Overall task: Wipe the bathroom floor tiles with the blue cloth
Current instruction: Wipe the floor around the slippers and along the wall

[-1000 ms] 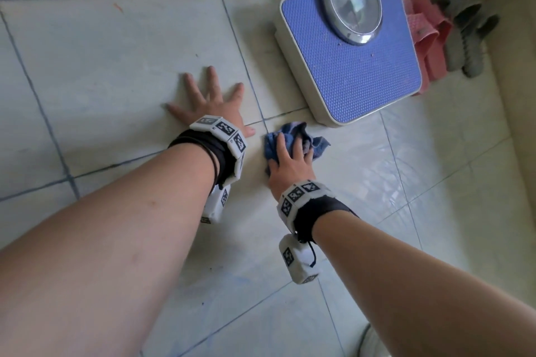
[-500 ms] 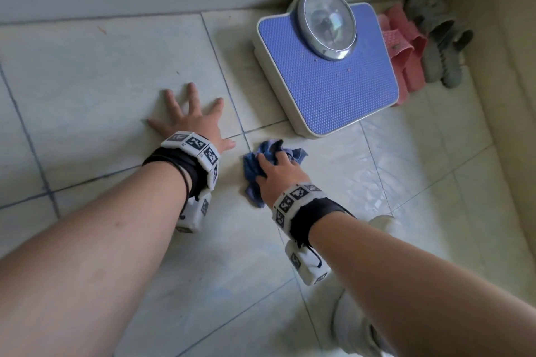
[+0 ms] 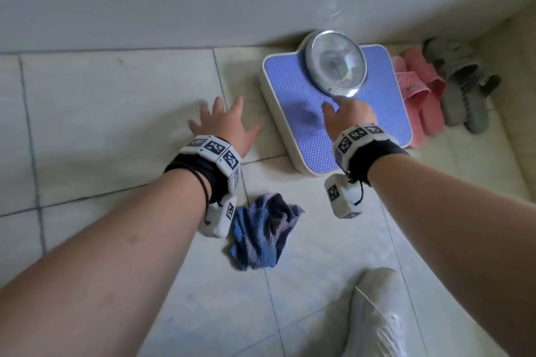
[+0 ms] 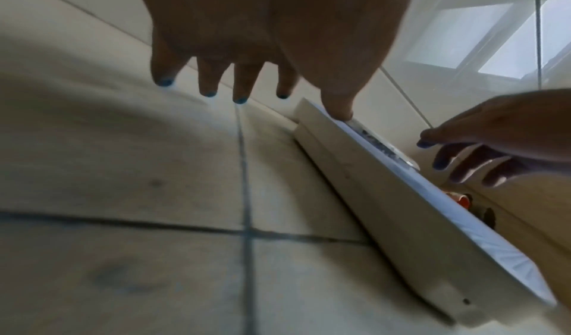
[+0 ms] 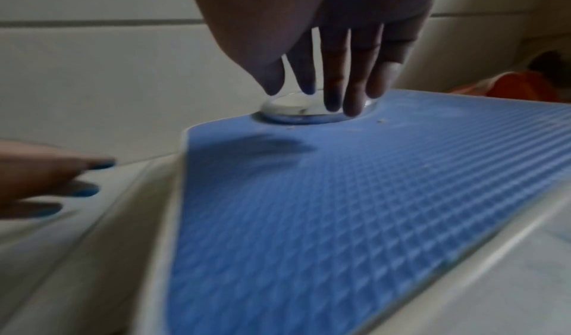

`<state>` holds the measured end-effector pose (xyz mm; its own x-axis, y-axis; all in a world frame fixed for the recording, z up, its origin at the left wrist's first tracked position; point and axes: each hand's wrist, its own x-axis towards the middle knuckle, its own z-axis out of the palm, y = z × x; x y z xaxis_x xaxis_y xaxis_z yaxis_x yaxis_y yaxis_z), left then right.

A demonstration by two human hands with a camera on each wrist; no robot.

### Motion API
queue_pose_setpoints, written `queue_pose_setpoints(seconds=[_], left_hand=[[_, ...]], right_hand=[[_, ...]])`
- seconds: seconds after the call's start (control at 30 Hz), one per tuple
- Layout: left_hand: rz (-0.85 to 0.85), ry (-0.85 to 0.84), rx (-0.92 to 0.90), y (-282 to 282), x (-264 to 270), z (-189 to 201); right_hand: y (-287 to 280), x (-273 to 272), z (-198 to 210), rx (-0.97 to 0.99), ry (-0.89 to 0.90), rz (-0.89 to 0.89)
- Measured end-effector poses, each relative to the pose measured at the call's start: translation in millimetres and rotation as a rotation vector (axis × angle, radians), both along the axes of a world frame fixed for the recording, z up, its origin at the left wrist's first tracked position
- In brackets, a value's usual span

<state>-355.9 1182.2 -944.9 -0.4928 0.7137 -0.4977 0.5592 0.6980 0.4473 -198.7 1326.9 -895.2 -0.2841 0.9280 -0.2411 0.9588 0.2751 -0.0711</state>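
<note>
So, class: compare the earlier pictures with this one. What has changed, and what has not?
The right hand let go of the blue cloth, now loose on the floor tiles, and reached forward over the scale. The left hand stays spread and open; the slippers are unmoved.

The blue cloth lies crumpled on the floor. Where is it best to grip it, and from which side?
Probably from above: pinch the raised folds in the middle of the blue cloth. It lies in a loose heap on the floor tiles with nothing on it, nearer the left hand.
</note>
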Motion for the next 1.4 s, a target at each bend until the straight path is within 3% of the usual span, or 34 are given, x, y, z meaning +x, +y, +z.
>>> queue_pose_setpoints(seconds=[0.1, 0.23, 0.37, 0.57, 0.8, 1.13, 1.4], left_hand=[[0.089, -0.115, 0.128, 27, 24, 7], [0.207, -0.241, 0.158, 60, 50, 8], [0.310, -0.232, 0.122, 85, 67, 10], [0.361, -0.157, 0.011, 102, 77, 10], [0.365, -0.133, -0.071, 109, 80, 14], [0.479, -0.162, -0.064, 108, 86, 14], [0.477, -0.134, -0.028, 99, 72, 6]], right_hand=[[42, 33, -4, 0.042, 0.046, -0.107], [90, 69, -14, 0.032, 0.055, -0.247], [131, 84, -25, -0.012, 0.091, -0.343], [163, 87, -31, -0.121, 0.076, -0.348], [177, 95, -36, -0.137, 0.012, -0.235], [194, 90, -34, -0.228, 0.009, -0.263], [178, 85, -30, -0.295, 0.011, -0.266]])
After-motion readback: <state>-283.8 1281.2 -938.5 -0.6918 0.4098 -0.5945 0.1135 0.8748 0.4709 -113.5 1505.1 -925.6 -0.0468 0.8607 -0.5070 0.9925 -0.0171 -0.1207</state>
